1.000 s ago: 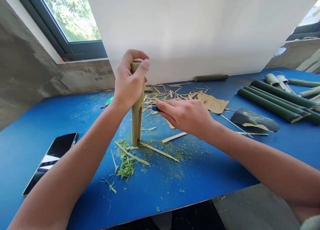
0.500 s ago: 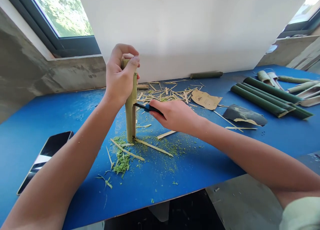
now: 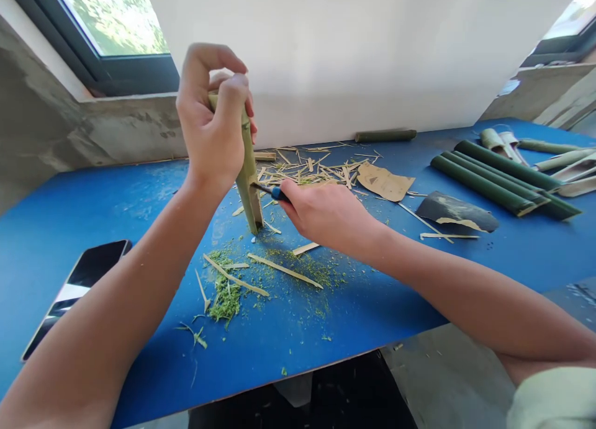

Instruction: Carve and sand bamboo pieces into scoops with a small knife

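Observation:
My left hand [image 3: 214,121] is wrapped round the upper part of a greenish bamboo piece [image 3: 249,196], which leans with its top to the left. Its lower end is over the blue table [image 3: 354,317]; whether it touches the surface I cannot tell. A cut face shows on its lower right side. My right hand [image 3: 326,218] is closed on a knife [image 3: 278,194] with a dark and blue handle. The thin dark blade meets the bamboo's right side below my left hand. Green shavings [image 3: 226,300] and pale strips [image 3: 285,270] lie in front.
A phone [image 3: 77,286] lies at the left. Behind my hands are scattered bamboo slivers [image 3: 326,168] and brown sandpaper [image 3: 385,182]. Dark sandpaper [image 3: 456,213] and green bamboo pieces [image 3: 488,184] lie at the right. A white board [image 3: 326,56] stands behind the table.
My left hand has moved up and left, tilting the bamboo from nearly upright; its lower end has shifted back from the shavings. My right hand has moved slightly, still holding the knife.

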